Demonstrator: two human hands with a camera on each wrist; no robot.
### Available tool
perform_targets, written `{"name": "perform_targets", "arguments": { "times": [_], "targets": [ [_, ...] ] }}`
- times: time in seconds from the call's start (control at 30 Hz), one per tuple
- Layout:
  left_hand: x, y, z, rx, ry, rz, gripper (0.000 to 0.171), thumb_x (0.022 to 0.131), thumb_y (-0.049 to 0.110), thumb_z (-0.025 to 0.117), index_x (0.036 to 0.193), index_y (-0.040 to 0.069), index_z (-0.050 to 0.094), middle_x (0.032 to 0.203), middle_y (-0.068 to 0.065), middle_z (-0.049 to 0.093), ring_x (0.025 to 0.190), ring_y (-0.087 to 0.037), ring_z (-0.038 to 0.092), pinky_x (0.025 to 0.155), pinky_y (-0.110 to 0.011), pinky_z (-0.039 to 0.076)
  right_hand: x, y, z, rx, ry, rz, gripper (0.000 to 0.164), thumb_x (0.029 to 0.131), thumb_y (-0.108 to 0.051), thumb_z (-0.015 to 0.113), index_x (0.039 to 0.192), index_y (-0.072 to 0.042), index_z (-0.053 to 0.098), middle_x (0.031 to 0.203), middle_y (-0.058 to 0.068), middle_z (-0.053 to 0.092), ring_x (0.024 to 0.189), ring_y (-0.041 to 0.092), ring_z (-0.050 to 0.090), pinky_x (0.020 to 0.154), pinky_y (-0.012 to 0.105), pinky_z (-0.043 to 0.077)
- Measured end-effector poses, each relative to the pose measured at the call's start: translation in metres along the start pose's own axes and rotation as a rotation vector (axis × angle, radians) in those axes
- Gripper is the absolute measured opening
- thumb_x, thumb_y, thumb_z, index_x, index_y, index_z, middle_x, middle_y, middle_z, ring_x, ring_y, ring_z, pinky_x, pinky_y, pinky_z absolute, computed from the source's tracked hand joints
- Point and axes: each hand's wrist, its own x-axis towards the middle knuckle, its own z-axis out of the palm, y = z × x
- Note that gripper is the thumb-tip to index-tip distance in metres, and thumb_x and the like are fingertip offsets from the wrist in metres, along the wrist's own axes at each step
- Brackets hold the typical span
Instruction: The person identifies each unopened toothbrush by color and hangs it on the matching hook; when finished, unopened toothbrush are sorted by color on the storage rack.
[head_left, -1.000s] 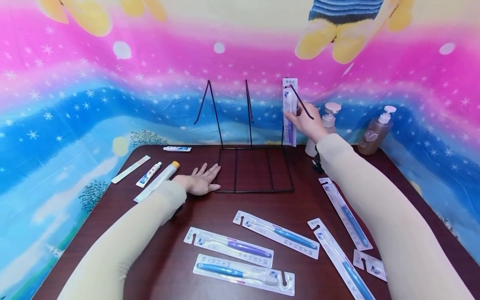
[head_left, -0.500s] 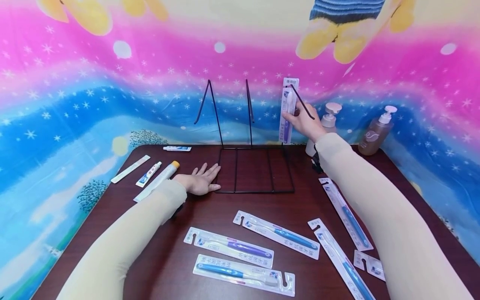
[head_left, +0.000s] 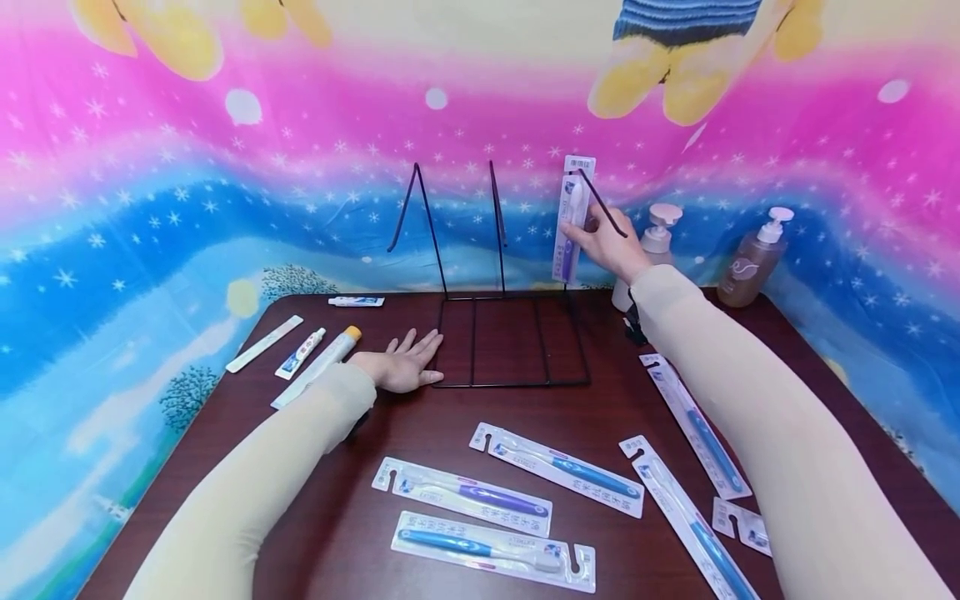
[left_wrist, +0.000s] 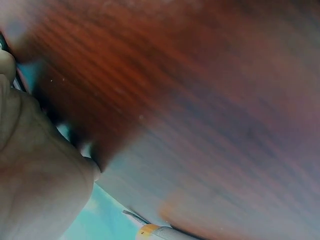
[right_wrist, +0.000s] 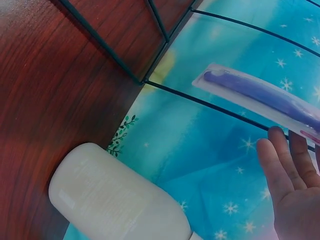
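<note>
In the head view a black wire rack (head_left: 510, 383) with upright hooks stands at the back of the table. A purple toothbrush in its blister pack (head_left: 572, 225) is at the rack's right-hand hook, its lower end tilted left. My right hand (head_left: 611, 242) holds this pack by its side, thumb across the front. The right wrist view shows the purple handle (right_wrist: 260, 95) above my fingers (right_wrist: 295, 160). My left hand (head_left: 405, 362) lies flat with fingers spread on the table, touching the rack's left base. Whether the pack's hole is on the hook is hard to tell.
Packaged toothbrushes, such as a blue one (head_left: 495, 546) and a purple one (head_left: 465, 496), lie in front. Toothpaste tubes (head_left: 300, 353) and a yellow-capped tube (head_left: 322, 367) lie left. Pump bottles (head_left: 750, 267) stand at the back right; one white bottle (right_wrist: 115, 195) is near my right hand.
The lower end of the toothbrush pack has swung left in my right hand, from upright to slightly tilted. My left hand has stayed in place by the rack.
</note>
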Motion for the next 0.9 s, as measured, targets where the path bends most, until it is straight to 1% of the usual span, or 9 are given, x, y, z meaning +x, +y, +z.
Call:
{"name": "perform_targets", "arguments": {
  "times": [0.13, 0.27, 0.33, 0.4, 0.47, 0.57, 0.7, 0.8, 0.9],
  "targets": [
    [0.001, -0.001, 0.002, 0.003, -0.001, -0.007, 0.076, 0.094, 0.056, 0.03, 0.148, 0.019, -0.009, 0.153, 0.0, -0.014, 0.136, -0.031, -0.015, 0.107, -0.053, -0.001, -0.005, 0.001, -0.002, -0.003, 0.019, -0.036, 0.06, 0.086, -0.062, 0.045, 0.116, -0.011, 0.054, 0.108, 0.009, 0.058, 0.093, 0.023, 0.053, 0.074, 0.041, 0.043],
    [0.002, -0.002, 0.002, 0.004, 0.01, 0.002, 0.076, 0.094, 0.054, 0.03, 0.148, 0.017, -0.007, 0.153, -0.002, -0.012, 0.136, -0.032, -0.013, 0.106, -0.054, 0.0, -0.015, 0.005, -0.011, 0.027, 0.013, -0.034, 0.06, 0.084, -0.065, 0.044, 0.105, -0.009, 0.055, 0.099, 0.009, 0.056, 0.09, 0.026, 0.05, 0.075, 0.042, 0.04],
    [0.001, -0.001, 0.001, 0.009, 0.016, 0.008, 0.075, 0.095, 0.053, 0.031, 0.148, 0.015, -0.006, 0.153, -0.004, -0.011, 0.137, -0.034, -0.011, 0.106, -0.054, 0.002, -0.022, 0.009, -0.019, 0.021, -0.008, -0.007, 0.063, 0.083, -0.067, 0.044, 0.106, -0.01, 0.055, 0.099, 0.009, 0.056, 0.091, 0.027, 0.05, 0.078, 0.044, 0.04],
    [0.0, -0.001, 0.0, 0.008, 0.019, 0.011, 0.075, 0.095, 0.053, 0.031, 0.148, 0.014, -0.005, 0.153, -0.005, -0.01, 0.137, -0.034, -0.011, 0.106, -0.054, 0.002, -0.032, 0.016, -0.027, -0.015, -0.016, -0.001, 0.064, 0.082, -0.068, 0.043, 0.105, -0.009, 0.055, 0.099, 0.01, 0.057, 0.092, 0.027, 0.051, 0.08, 0.046, 0.04],
    [0.0, 0.0, 0.0, 0.007, 0.019, 0.013, 0.075, 0.095, 0.053, 0.031, 0.148, 0.015, -0.006, 0.153, -0.004, -0.01, 0.137, -0.034, -0.01, 0.106, -0.054, 0.002, -0.046, 0.025, -0.037, -0.066, -0.028, 0.003, 0.063, 0.084, -0.065, 0.044, 0.107, -0.008, 0.055, 0.101, 0.013, 0.058, 0.093, 0.029, 0.052, 0.081, 0.047, 0.041],
    [-0.001, 0.001, -0.001, 0.011, 0.01, 0.014, 0.075, 0.095, 0.053, 0.03, 0.148, 0.014, -0.006, 0.153, -0.005, -0.011, 0.136, -0.035, -0.011, 0.106, -0.054, 0.002, -0.072, 0.042, -0.049, -0.188, -0.036, 0.016, 0.063, 0.085, -0.064, 0.045, 0.108, -0.006, 0.057, 0.104, 0.017, 0.06, 0.095, 0.032, 0.054, 0.081, 0.05, 0.041],
    [-0.002, 0.0, -0.002, 0.002, 0.004, 0.012, 0.076, 0.094, 0.054, 0.03, 0.148, 0.014, -0.006, 0.153, -0.005, -0.011, 0.136, -0.034, -0.011, 0.106, -0.054, 0.002, -0.113, 0.074, -0.06, -0.324, -0.087, 0.085, 0.062, 0.085, -0.061, 0.048, 0.107, -0.004, 0.061, 0.102, 0.018, 0.061, 0.09, 0.033, 0.056, 0.074, 0.049, 0.043],
    [-0.002, 0.0, -0.002, -0.002, 0.002, 0.013, 0.076, 0.095, 0.054, 0.03, 0.148, 0.014, -0.007, 0.153, -0.004, -0.012, 0.136, -0.034, -0.012, 0.106, -0.054, 0.001, -0.142, 0.103, -0.068, -0.353, -0.141, 0.157, 0.057, 0.086, -0.054, 0.053, 0.107, -0.003, 0.062, 0.1, 0.018, 0.062, 0.084, 0.031, 0.056, 0.069, 0.047, 0.045],
    [-0.001, 0.0, -0.001, -0.008, 0.006, 0.012, 0.076, 0.095, 0.054, 0.03, 0.148, 0.015, -0.007, 0.153, -0.004, -0.012, 0.136, -0.034, -0.013, 0.106, -0.054, 0.0, -0.165, 0.132, -0.078, -0.37, -0.178, 0.212, 0.051, 0.088, -0.045, 0.056, 0.108, 0.001, 0.062, 0.1, 0.02, 0.061, 0.083, 0.03, 0.056, 0.066, 0.044, 0.046]
  ]
}}
